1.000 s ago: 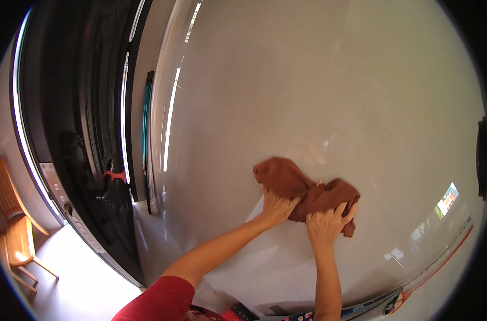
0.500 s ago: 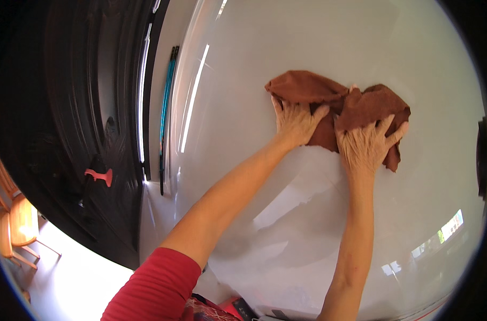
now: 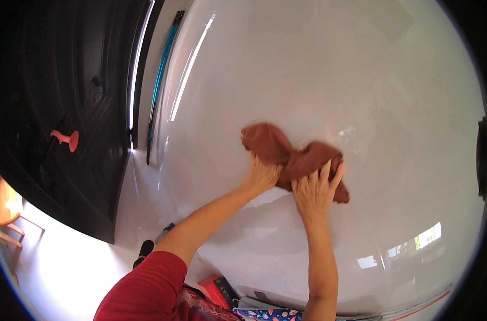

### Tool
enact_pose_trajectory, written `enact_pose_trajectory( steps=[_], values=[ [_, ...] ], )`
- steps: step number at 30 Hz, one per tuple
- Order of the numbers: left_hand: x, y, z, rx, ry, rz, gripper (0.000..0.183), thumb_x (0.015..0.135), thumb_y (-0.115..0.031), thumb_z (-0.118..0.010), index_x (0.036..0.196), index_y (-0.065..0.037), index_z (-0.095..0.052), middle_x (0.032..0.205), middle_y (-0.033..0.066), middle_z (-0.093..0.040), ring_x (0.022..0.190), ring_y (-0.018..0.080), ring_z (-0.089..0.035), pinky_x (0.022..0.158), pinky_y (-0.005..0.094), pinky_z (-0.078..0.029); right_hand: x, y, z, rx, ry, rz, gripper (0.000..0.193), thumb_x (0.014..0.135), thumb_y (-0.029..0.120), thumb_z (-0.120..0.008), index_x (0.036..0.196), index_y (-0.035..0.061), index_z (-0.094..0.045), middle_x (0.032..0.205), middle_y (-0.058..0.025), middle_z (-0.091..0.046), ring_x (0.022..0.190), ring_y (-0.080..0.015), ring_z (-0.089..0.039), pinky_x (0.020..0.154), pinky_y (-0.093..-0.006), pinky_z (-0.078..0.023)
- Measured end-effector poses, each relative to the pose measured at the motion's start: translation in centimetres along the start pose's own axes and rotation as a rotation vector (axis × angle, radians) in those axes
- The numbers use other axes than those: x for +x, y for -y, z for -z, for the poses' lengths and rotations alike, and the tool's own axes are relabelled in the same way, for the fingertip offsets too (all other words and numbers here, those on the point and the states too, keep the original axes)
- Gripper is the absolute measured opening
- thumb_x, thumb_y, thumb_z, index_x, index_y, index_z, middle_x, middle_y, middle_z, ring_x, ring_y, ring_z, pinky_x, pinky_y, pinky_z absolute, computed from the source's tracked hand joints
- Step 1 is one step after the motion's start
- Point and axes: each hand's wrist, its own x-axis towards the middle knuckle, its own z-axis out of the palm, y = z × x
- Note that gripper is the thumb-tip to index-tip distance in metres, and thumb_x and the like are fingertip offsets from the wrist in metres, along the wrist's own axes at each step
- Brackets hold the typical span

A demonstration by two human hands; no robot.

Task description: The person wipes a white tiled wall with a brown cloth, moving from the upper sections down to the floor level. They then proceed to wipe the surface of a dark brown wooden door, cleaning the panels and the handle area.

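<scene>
Brown cloth (image 3: 309, 159): right hand (image 3: 313, 196) spread atop, left hand (image 3: 263, 175), grip unclear; red box (image 3: 213, 292), contents hidden.

Big dark door (image 3: 51, 96) over there, wooden chair (image 3: 8, 203) past it, very bright floor (image 3: 72, 267), thin strip of light (image 3: 138, 69)

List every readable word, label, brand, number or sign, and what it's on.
No text can be read.
Red and black box: pale marks, too small and blurred to read.
Brown cloth: no lettering visible.
Dark door: no lettering visible.
Blue patterned fabric: coloured print, no readable lettering.
</scene>
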Motion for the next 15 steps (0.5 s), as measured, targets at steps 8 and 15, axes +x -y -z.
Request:
enact_pose_trajectory(
  steps=[8, 15],
  values=[
    [-17.5, 1.0, -2.3, -0.092, 0.285, 0.098, 0.029, 0.085, -0.025, -0.049, 0.104, -0.004, -0.055, 0.099, 0.0162, -0.057, 0.096, 0.0379, -0.050, 0.083, 0.0475, -0.037, -17.2, 4.6, -0.9, 0.212, 0.278, -0.008, 0.040, 0.076, 0.022, -0.065, 0.113, 0.0068, -0.060, 0.121, -0.0106, -0.054, 0.118, -0.0374, -0.044, 0.101, -0.0603, -0.027],
    [-16.8, -2.3, -3.7, -0.312, 0.389, 0.285, 0.033, 0.089, -0.028, -0.046, 0.109, -0.004, -0.056, 0.109, 0.0197, -0.053, 0.100, 0.0405, -0.047, 0.083, 0.0498, -0.034, -16.0, 2.9, -2.5, -0.052, 0.128, 0.049, 0.041, 0.076, 0.021, -0.064, 0.115, 0.0110, -0.059, 0.122, -0.0046, -0.054, 0.118, -0.0284, -0.048, 0.098, -0.0460, -0.034]
  ],
)
